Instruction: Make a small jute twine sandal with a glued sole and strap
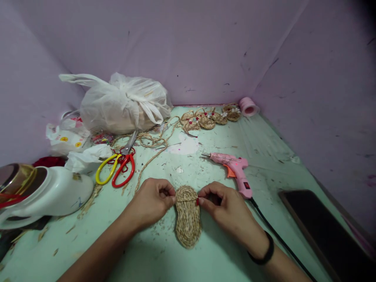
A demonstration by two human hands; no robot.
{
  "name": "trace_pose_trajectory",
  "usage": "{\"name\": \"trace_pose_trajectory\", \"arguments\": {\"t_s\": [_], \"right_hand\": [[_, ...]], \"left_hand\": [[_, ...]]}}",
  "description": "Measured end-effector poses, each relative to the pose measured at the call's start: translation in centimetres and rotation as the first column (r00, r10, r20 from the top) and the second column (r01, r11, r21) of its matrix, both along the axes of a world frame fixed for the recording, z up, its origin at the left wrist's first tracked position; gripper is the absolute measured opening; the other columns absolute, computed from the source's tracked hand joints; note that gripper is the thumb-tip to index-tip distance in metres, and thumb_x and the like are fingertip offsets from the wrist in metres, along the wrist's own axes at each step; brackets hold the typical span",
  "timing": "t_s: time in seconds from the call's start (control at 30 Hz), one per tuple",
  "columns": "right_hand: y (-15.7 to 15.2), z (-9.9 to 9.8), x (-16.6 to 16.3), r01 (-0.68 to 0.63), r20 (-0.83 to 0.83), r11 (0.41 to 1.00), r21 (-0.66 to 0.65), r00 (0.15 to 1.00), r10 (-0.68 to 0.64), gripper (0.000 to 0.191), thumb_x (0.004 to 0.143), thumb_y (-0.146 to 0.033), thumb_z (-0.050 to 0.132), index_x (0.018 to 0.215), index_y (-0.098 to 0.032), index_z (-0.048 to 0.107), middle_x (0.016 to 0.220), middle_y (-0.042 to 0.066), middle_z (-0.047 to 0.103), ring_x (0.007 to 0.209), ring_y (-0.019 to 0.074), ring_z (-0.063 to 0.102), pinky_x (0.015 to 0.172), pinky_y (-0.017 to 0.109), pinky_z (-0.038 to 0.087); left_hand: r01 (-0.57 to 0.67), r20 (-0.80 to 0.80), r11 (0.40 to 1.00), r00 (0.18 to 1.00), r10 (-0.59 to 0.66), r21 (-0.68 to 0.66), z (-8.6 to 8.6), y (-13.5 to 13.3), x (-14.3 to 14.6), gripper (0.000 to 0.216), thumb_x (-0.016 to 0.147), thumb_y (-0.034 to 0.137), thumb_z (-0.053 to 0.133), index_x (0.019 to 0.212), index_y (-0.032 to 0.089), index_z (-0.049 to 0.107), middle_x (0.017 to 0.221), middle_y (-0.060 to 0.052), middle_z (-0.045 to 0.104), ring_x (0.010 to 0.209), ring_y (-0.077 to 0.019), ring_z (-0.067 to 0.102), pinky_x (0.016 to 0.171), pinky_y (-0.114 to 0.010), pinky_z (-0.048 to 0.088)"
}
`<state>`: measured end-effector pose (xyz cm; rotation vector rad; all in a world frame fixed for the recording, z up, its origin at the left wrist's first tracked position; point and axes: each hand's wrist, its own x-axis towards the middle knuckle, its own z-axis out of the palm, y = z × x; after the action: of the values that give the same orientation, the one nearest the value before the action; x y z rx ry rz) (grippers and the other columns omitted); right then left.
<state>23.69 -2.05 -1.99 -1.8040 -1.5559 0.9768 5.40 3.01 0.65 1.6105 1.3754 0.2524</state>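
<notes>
A small sole-shaped piece of coiled straw cord (188,223) lies on the table in front of me, its rounded end pointing away. One straw strand (188,199) runs across its upper part. My left hand (155,199) pinches the strand's left end at the edge of the sole. At the opposite edge, my right hand (221,201) has thumb and forefinger closed on the other end, and a small red bit shows by the fingertips. I cannot make out what that red bit is. A black band circles the right wrist.
A pink glue gun (232,166) lies at right, its cord trailing past a dark phone (323,231). Scissors (123,160), a tied plastic bag (126,102) and a white jug (67,190) stand left. Behind are straw pieces with beads (207,120) and a pink spool (249,107).
</notes>
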Motion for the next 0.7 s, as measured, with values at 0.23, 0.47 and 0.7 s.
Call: {"name": "trace_pose_trajectory", "arguments": {"t_s": [0.23,0.47,0.7], "right_hand": [[0.2,0.4,-0.1,-0.023,-0.449,0.982,-0.19,0.891,-0.066,0.006,0.062,-0.021,0.059,0.062,-0.017,0.054,0.058,-0.001,0.058,0.051,0.0112,0.05,0.048,0.023,0.037],[0.5,1.4,-0.3,-0.027,-0.626,0.964,-0.263,0.766,-0.149,0.019,0.056,-0.016,0.059,0.075,-0.016,0.058,0.057,-0.002,0.059,0.048,0.0087,0.049,0.044,0.02,0.035],[0.5,2.1,-0.2,-0.179,-0.604,0.956,-0.231,0.797,0.003,0.013,0.061,-0.024,0.063,0.071,-0.015,0.063,0.068,0.001,0.065,0.065,0.0136,0.057,0.061,0.024,0.043]], "left_hand": [[0.022,0.167,0.989,0.986,0.003,-0.147,0.0,0.2,-0.4,0.008,0.063,0.021,0.056,0.063,0.013,0.055,0.044,0.008,0.038,0.042,-0.0046,0.03,0.041,-0.018,0.021],[-0.015,0.24,0.985,0.969,0.057,-0.171,0.4,0.0,0.0,0.008,0.06,0.019,0.058,0.062,0.012,0.054,0.045,0.006,0.044,0.042,-0.0049,0.036,0.042,-0.018,0.026],[0.002,0.256,0.984,0.966,0.045,-0.181,0.5,0.0,0.0,0.009,0.06,0.02,0.058,0.062,0.012,0.054,0.044,0.006,0.043,0.042,-0.0052,0.036,0.042,-0.018,0.026]]}}
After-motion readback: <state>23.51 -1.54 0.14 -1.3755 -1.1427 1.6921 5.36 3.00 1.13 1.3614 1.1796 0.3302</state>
